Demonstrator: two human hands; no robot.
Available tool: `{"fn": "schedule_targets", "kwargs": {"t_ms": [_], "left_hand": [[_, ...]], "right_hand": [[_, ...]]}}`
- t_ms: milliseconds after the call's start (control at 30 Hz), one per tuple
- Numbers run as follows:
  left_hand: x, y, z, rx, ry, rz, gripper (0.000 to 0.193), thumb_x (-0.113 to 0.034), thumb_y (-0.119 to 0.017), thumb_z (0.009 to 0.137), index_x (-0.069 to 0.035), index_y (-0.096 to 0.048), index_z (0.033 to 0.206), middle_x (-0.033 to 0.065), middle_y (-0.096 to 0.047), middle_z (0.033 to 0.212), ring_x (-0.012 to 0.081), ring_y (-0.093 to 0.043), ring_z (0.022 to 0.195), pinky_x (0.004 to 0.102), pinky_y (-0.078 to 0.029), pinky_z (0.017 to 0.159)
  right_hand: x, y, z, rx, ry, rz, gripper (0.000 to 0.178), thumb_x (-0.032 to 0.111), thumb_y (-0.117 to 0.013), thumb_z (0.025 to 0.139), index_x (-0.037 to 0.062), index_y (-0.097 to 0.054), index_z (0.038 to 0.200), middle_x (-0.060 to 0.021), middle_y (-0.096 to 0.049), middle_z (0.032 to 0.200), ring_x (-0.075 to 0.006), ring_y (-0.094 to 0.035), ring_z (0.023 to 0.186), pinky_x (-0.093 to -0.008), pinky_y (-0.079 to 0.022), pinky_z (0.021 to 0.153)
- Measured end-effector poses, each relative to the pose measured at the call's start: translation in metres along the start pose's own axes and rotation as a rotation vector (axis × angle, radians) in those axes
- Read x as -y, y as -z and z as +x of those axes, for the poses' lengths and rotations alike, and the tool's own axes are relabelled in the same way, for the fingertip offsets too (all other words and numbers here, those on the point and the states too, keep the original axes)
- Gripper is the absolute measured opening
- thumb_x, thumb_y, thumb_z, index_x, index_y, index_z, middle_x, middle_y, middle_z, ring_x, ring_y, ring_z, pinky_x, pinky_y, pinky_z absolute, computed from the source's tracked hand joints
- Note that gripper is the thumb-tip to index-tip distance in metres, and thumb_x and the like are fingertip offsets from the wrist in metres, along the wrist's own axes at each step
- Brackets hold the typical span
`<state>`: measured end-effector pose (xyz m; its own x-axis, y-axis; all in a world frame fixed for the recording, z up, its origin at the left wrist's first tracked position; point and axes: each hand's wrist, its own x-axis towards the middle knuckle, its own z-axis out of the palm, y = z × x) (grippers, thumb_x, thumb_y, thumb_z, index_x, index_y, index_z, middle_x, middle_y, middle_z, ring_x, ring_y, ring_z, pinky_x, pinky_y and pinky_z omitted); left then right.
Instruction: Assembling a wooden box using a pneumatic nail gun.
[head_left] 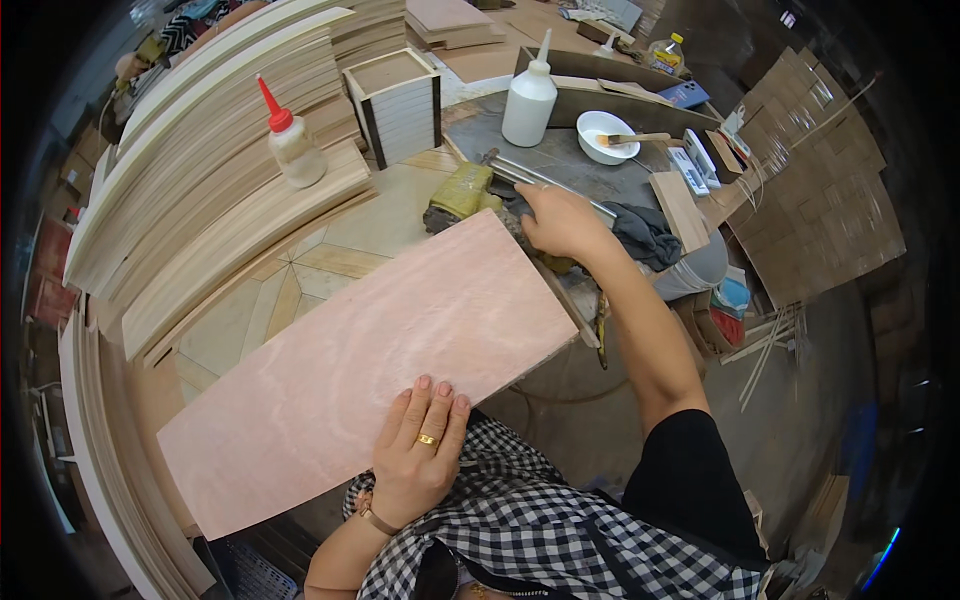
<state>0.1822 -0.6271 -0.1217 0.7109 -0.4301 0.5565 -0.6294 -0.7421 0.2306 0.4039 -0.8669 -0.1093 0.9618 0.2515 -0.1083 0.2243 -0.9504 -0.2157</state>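
A long, pale pinkish plywood board [370, 340] lies slantwise in front of me, one end at the lower left and the other near the bench. My left hand [420, 445] rests flat on its near edge, fingers stretched out, a ring on one of them. Past the board's far right end, my right hand [565, 222] reaches in with bent fingers among dark items. What those fingers hold, if anything, is hidden. Close by are a worn yellow-green wrapped object [460, 197], shiny metal rods [560, 183] and a dark crumpled cloth [643, 235].
Stacked wooden strips [225, 150] fill the left side, with a red-capped glue bottle [297, 150] on them. An open wooden box [400, 110] stands behind. On the bench are a white squeeze bottle [529, 105] and a white bowl [600, 124] with a brush [640, 138]. Cardboard [815, 180] is at right.
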Motion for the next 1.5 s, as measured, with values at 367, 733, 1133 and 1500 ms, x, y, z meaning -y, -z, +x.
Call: {"fn": "schedule_targets", "kwargs": {"t_ms": [367, 733, 1133, 1500], "left_hand": [[0.001, -0.001, -0.002, -0.008, 0.007, -0.008, 0.030, 0.006, -0.063, 0.073, 0.002, -0.070, 0.102, 0.0198, -0.067, 0.106, 0.0371, -0.064, 0.107, 0.0468, -0.052, 0.090], [0.001, -0.001, -0.003, -0.048, 0.029, -0.023, 0.029, 0.007, -0.064, 0.073, 0.001, -0.070, 0.100, 0.0189, -0.068, 0.105, 0.0361, -0.063, 0.108, 0.0459, -0.051, 0.092], [0.002, 0.000, -0.006, -0.049, -0.002, -0.020, 0.031, 0.004, -0.064, 0.074, 0.000, -0.069, 0.104, 0.0196, -0.067, 0.109, 0.0364, -0.062, 0.109, 0.0460, -0.049, 0.094], [0.004, -0.002, -0.008, -0.062, -0.031, 0.009, 0.033, -0.001, -0.061, 0.074, 0.003, -0.068, 0.106, 0.0199, -0.066, 0.110, 0.0365, -0.061, 0.111, 0.0454, -0.048, 0.097]], "right_hand": [[0.019, -0.031, 0.016, -0.027, -0.100, 0.025, 0.080, 0.026, -0.066, 0.077, -0.0010, -0.031, 0.143, -0.0289, -0.060, 0.120, -0.0391, -0.061, 0.109, -0.0473, -0.049, 0.089], [-0.003, 0.117, -0.088, -0.165, -0.260, 0.616, 0.036, 0.018, -0.077, 0.072, -0.0021, -0.061, 0.097, -0.0092, -0.062, 0.072, -0.0148, -0.057, 0.051, -0.0302, -0.047, 0.049], [0.028, 0.107, -0.250, -0.001, -0.395, 1.117, 0.040, 0.002, -0.075, 0.074, -0.0053, -0.061, 0.110, -0.0086, -0.067, 0.092, -0.0125, -0.059, 0.063, -0.0251, -0.049, 0.048], [0.044, 0.117, -0.234, 0.093, -0.342, 1.020, 0.032, 0.005, -0.074, 0.077, -0.0064, -0.062, 0.104, -0.0077, -0.066, 0.091, -0.0116, -0.059, 0.061, -0.0245, -0.049, 0.048]]}}
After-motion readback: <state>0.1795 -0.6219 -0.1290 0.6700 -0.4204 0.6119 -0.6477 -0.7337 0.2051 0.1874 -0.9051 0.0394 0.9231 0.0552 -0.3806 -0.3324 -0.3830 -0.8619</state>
